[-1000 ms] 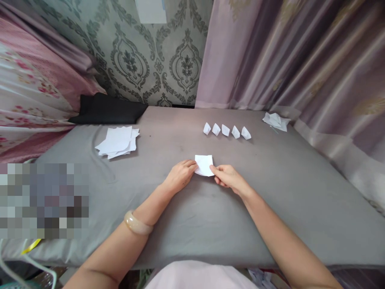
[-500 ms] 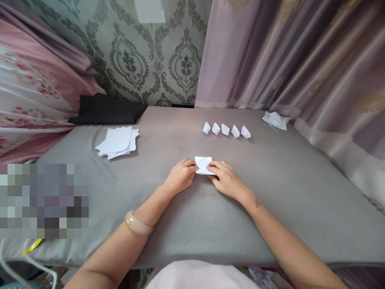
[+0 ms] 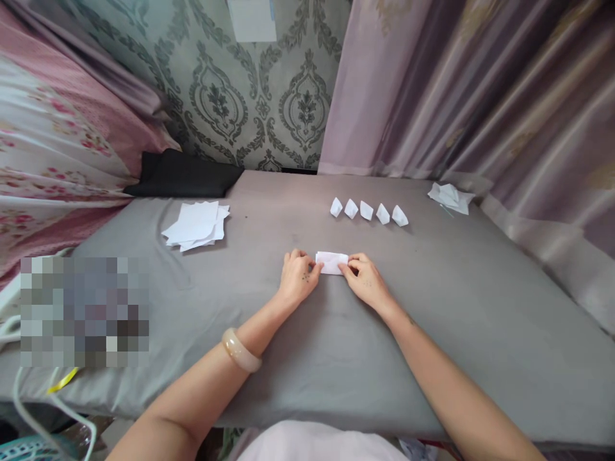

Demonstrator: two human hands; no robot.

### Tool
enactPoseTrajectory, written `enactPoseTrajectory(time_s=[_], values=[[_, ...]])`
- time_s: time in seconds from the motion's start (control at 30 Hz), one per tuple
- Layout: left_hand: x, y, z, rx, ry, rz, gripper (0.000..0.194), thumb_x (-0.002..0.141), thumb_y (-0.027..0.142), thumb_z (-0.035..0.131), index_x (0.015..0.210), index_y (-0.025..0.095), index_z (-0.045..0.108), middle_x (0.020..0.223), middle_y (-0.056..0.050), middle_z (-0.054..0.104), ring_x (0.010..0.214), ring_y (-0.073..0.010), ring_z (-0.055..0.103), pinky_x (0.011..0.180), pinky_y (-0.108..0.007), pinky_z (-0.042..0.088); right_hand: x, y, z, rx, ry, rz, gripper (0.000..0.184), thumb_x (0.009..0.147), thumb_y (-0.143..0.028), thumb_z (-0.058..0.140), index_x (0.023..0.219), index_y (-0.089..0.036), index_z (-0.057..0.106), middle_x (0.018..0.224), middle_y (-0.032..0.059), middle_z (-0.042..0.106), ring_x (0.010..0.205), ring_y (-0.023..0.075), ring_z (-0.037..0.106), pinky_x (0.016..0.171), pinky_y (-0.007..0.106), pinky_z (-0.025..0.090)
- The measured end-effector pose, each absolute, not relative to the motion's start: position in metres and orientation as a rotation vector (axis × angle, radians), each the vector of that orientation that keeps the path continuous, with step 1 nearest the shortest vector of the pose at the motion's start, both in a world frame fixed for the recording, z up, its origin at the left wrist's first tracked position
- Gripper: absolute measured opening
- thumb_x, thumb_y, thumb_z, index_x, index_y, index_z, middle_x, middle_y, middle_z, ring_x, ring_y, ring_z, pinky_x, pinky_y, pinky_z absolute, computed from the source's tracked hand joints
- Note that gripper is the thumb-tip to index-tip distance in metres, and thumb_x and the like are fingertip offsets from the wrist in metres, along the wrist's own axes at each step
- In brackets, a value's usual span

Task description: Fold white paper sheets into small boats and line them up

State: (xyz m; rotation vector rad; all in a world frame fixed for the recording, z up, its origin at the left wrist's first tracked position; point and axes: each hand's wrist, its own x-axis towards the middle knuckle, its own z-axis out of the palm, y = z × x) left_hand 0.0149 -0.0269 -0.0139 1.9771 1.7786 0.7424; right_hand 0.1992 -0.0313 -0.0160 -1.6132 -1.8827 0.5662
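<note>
Paper stack (image 3: 196, 224) left of folded paper (image 3: 331, 262)

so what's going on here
A person is holding a small folded paper at its two ends, the left hand on one side and the right hand on the other. Beyond it, five folded pieces stand in a row on the gray cloth. A paper stack lies to the left, and more paper sits at the far right.

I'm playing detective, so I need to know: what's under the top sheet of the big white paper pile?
Corners of more white sheets poke out from under the top sheet, and grey cloth shows around them. Anything under the middle is covered, so I can't tell.
</note>
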Motion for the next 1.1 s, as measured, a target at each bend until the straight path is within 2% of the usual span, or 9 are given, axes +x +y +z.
enactPoseTrajectory(time_s=[0.2, 0.47, 0.6, 1.1], values=[[0.020, -0.031, -0.018, 1.997, 1.837, 0.785, 0.030, 0.088, 0.035, 0.052, 0.076, 0.015, 0.071, 0.094, -0.011, 0.057, 0.091, -0.0243, 0.047, 0.088, -0.038, 0.041, 0.189, -0.032, -0.019, -1.733, -1.863, 0.402, 0.031, 0.086, -0.040, 0.050, 0.063, -0.019, 0.054, 0.094, 0.0065, 0.057, 0.075, 0.0172, 0.057, 0.072, 0.032, 0.045], [0.018, -0.026, -0.017, 2.006, 1.808, 0.754, 0.029, 0.086, 0.034, 0.056, 0.068, 0.014, 0.066, 0.092, -0.011, 0.056, 0.089, -0.0239, 0.046, 0.086, -0.037, 0.041, 0.183, -0.032, -0.018, -1.811, -1.910, 0.256, 0.030, 0.087, -0.041, 0.050, 0.066, -0.020, 0.051, 0.091, 0.0059, 0.054, 0.073, 0.0173, 0.056, 0.072, 0.032, 0.044], [0.017, -0.024, -0.018, 1.977, 1.794, 0.745, 0.028, 0.085, 0.034, 0.058, 0.065, 0.015, 0.064, 0.092, -0.010, 0.056, 0.089, -0.0235, 0.045, 0.084, -0.036, 0.041, 0.184, -0.033, -0.018, -1.810, -1.916, 0.280, 0.031, 0.087, -0.042, 0.051, 0.067, -0.020, 0.051, 0.093, 0.0054, 0.054, 0.071, 0.0157, 0.055, 0.071, 0.031, 0.044], [0.013, -0.024, -0.020, 2.104, 1.744, 0.697, 0.032, 0.091, 0.035, 0.048, 0.069, 0.016, 0.060, 0.092, -0.010, 0.053, 0.086, -0.0230, 0.044, 0.082, -0.036, 0.041, 0.188, -0.031, -0.023, -1.742, -1.892, 0.378, 0.033, 0.088, -0.045, 0.051, 0.067, -0.019, 0.053, 0.096, 0.0077, 0.054, 0.071, 0.0154, 0.054, 0.073, 0.033, 0.045]])
